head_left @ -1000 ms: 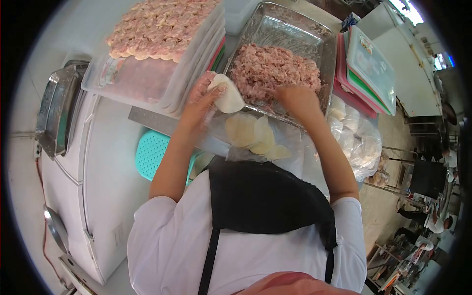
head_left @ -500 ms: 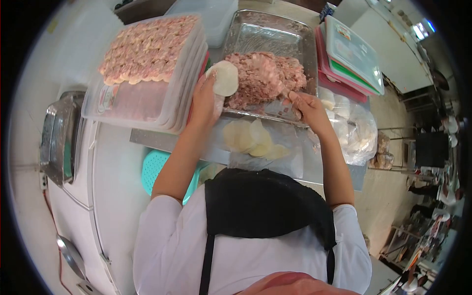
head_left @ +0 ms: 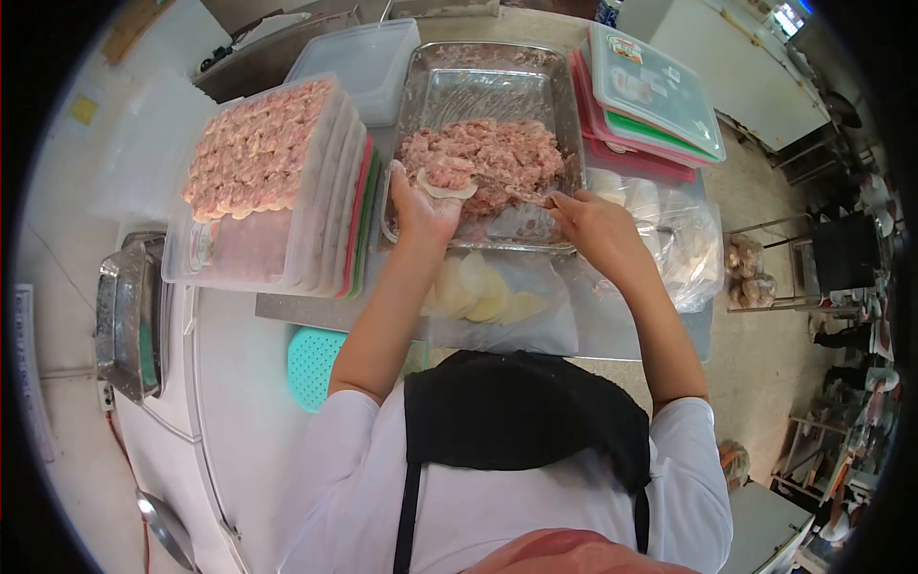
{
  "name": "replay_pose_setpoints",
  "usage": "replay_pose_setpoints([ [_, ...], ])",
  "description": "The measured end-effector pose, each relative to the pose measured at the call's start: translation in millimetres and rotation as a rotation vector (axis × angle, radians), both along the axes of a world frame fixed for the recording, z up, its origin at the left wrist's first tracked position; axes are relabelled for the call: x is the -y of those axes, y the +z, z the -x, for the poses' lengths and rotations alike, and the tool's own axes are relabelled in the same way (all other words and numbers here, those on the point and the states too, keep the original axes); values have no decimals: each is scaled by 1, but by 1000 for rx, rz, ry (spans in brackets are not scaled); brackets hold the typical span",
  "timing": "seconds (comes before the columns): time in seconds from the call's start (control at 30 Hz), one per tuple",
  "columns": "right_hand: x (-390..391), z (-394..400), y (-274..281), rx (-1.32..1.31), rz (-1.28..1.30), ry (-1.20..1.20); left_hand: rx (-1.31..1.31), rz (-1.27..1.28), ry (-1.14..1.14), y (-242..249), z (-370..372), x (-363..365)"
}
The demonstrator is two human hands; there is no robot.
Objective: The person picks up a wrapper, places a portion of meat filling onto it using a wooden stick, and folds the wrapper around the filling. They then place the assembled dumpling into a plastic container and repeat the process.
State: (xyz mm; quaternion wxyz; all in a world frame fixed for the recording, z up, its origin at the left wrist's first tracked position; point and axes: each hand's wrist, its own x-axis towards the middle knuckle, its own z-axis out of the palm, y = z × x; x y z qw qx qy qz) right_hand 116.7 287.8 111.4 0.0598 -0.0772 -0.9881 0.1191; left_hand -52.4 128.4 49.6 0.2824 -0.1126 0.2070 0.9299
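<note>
My left hand [head_left: 426, 215] is cupped under a round white dough wrapper [head_left: 461, 192], at the near left part of the metal tray [head_left: 568, 105]. A lump of minced meat lies on the wrapper. My right hand [head_left: 595, 226] grips the handle of a flat spreading tool [head_left: 524, 195], whose blade is smeared with meat and points toward the wrapper. Behind both hands, minced meat [head_left: 521, 148] is heaped in the tray. Several more round wrappers [head_left: 486, 293] lie fanned out on a plastic sheet in front of the tray.
Stacked plastic containers [head_left: 320, 201] stand at left, the top one filled with rows of meat-topped dumplings [head_left: 256, 143]. A clear container [head_left: 359, 62] sits behind. Coloured lids [head_left: 660, 91] are piled at right, above a plastic bag [head_left: 684, 244] of pale rounds. A turquoise basket [head_left: 314, 368] is below left.
The wrapper, bare before, now carries minced meat. My left hand has turned palm up and moved over the tray's edge. The tool has swung left toward it. The whole view has shifted slightly.
</note>
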Motion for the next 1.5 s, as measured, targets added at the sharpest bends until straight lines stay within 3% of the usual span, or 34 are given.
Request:
replay_pose_setpoints([
  [0.1,-1,3,-20,-179,89,124,-25,-53,-30,8,-9,-4],
  [0.13,-7,3,-20,-119,53,134,-58,-51,-50,17,-12,-6],
  [0.2,-22,4,-8,-1,-23,159,-78,-44,-38,22,-14,-10],
  [0.3,-18,-13,34,-78,-99,136,-62,-13,36,26,-19,-18],
  [0.47,-53,-4,-5,-253,150,300,-106,11,83,43,-34,-37],
  [0.5,-66,-4,-8,-314,177,348,-219,56,-2,38,-34,-34],
  [0.57,-82,-11,1,-233,436,215,-441,153,-183,26,-31,-28],
  [0.67,-92,-26,21,0,682,147,-1110,738,-78,56,-50,-28],
  [0.7,-93,-31,25,97,741,150,-1241,866,-137,61,-52,-28],
  [0.77,-94,-39,30,122,738,180,-1500,1129,-257,69,-51,-27],
  [0.8,-95,-40,31,134,736,196,-1466,1122,-308,72,-51,-28],
  [0.87,-96,-35,-1,-126,657,365,-1396,1100,-408,77,-50,-31],
  [0.9,-97,-34,-18,-254,615,443,-1487,1120,-430,80,-49,-32],
  [0.97,-108,-25,-32,-214,644,449,-1670,1155,-471,85,-45,-33],
  [1.0,-114,-19,-33,-194,658,454,-1628,1198,-454,81,-43,-35],
  [1.1,-137,-8,-20,-139,343,363,-1560,1286,-360,54,-37,-35],
  [1.17,-126,-11,-7,-259,277,245,-1592,1293,-238,38,-35,-39],
  [1.27,-108,-3,-8,-411,296,208,-1570,1809,-471,42,-42,-41],
  [1.3,-106,-1,-12,-457,321,222,-1650,1844,-464,42,-43,-40],
  [1.4,-104,12,-29,-464,328,245,-1814,1953,-459,47,-45,-37],
  [1.47,-130,23,-64,-159,77,247,-1822,2026,-509,58,-51,-36],
  [1.5,-143,24,-75,-8,-49,242,-1792,1964,-374,53,-51,-30],
])
